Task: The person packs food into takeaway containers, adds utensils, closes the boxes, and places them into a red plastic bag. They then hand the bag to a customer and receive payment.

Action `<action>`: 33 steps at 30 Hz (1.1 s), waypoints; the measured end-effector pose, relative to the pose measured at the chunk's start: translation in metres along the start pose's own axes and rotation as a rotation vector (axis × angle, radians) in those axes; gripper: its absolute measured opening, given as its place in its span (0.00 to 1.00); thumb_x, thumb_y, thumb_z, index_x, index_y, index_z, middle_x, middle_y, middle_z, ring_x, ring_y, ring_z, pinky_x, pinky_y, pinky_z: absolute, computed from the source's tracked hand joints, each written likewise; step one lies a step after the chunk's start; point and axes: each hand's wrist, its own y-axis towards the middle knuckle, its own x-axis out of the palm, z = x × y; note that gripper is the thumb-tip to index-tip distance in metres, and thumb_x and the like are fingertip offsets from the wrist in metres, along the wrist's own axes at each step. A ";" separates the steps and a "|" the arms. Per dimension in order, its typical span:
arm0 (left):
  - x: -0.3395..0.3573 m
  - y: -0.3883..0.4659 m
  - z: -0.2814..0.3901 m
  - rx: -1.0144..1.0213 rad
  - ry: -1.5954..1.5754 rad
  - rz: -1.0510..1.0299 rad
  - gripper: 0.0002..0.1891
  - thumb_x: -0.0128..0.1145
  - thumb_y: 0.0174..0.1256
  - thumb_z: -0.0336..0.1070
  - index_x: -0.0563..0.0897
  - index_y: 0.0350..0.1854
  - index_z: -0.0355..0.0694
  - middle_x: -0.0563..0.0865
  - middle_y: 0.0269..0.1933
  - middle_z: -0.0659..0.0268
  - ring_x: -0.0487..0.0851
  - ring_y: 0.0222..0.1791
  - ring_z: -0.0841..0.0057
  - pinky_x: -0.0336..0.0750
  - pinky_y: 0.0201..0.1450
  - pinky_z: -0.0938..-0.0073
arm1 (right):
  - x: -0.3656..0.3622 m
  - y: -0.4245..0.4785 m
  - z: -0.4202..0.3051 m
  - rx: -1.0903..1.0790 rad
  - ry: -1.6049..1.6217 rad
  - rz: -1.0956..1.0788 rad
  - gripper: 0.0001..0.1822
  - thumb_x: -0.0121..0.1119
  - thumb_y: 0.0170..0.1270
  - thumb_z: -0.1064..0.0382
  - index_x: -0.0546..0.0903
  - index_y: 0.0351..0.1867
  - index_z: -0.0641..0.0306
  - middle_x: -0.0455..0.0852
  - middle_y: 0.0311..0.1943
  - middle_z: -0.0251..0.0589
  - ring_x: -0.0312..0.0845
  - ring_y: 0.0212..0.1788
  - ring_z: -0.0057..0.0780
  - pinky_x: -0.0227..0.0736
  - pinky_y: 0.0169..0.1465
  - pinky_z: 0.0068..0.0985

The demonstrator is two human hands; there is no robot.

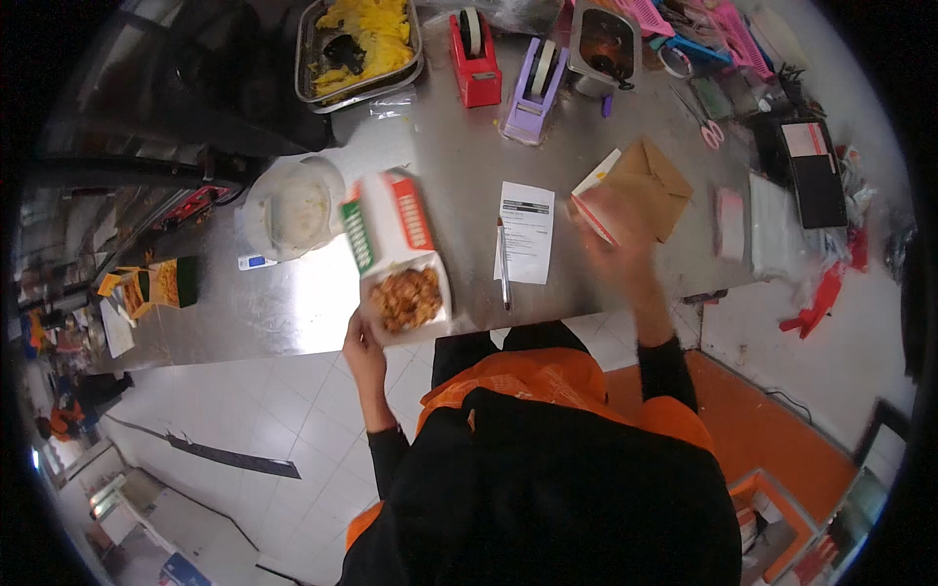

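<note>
My left hand (364,344) holds the near left corner of an open paper food box (381,249), white inside with red and green printed flaps. Brown pieces of food (407,299) lie in its near part. My right hand (619,249), blurred, is over the near side of a folded brown paper piece (656,187) and a white-and-red carton edge (597,176); whether its fingers grip either cannot be told. Between the hands a printed paper slip (526,231) lies on the steel table, with a pen (503,264) across its left edge.
Along the back stand a metal tray of yellow food (366,55), red (475,66) and purple (535,95) tape dispensers and a steel container (604,44). Scissors (707,128) lie at the right. A plastic tub (293,212) and small filled boxes (161,284) are at the left.
</note>
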 end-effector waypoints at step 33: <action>0.146 -0.040 0.093 0.105 -0.591 -0.335 0.16 0.42 0.66 0.45 0.71 0.35 0.35 0.74 0.31 0.63 0.74 0.32 0.73 0.69 0.40 0.74 | 0.077 -0.048 0.043 0.204 0.376 -0.290 0.47 0.68 0.34 0.70 0.54 0.60 0.58 0.74 0.47 0.37 0.64 0.54 0.43 0.54 0.57 0.37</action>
